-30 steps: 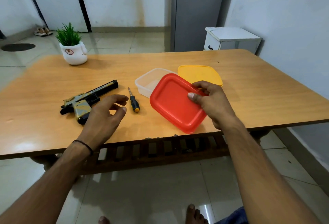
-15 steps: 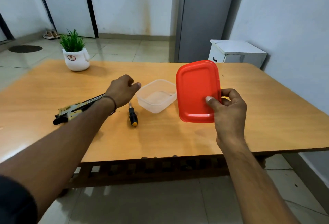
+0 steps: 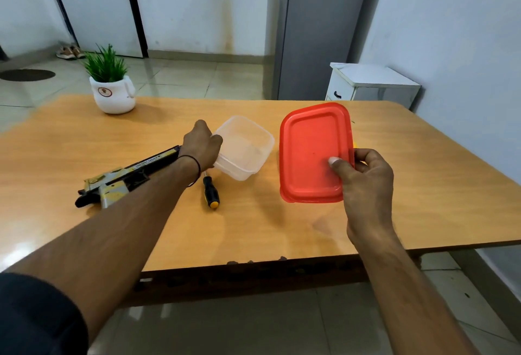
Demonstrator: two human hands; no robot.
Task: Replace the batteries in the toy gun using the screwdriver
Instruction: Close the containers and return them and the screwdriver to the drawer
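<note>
The black and gold toy gun [image 3: 124,177] lies on the wooden table [image 3: 84,140] at the left, partly behind my left forearm. A screwdriver [image 3: 210,192] with a black and yellow handle lies just right of it. My left hand [image 3: 201,144] grips the near left rim of a clear plastic container [image 3: 245,147]. My right hand [image 3: 363,177] pinches a red lid [image 3: 313,146] by its lower right edge and holds it tilted up above the table. A sliver of the yellow lid [image 3: 355,144] shows behind the red one.
A potted green plant in a white pot [image 3: 112,89] stands at the table's far left. A white cabinet [image 3: 369,84] and a grey fridge [image 3: 318,27] stand beyond the far edge, by the right wall.
My left hand left the gun and reached forward to the clear container's rim. My right hand lifted the red lid off the table and tilted it upright, hiding the yellow lid.
</note>
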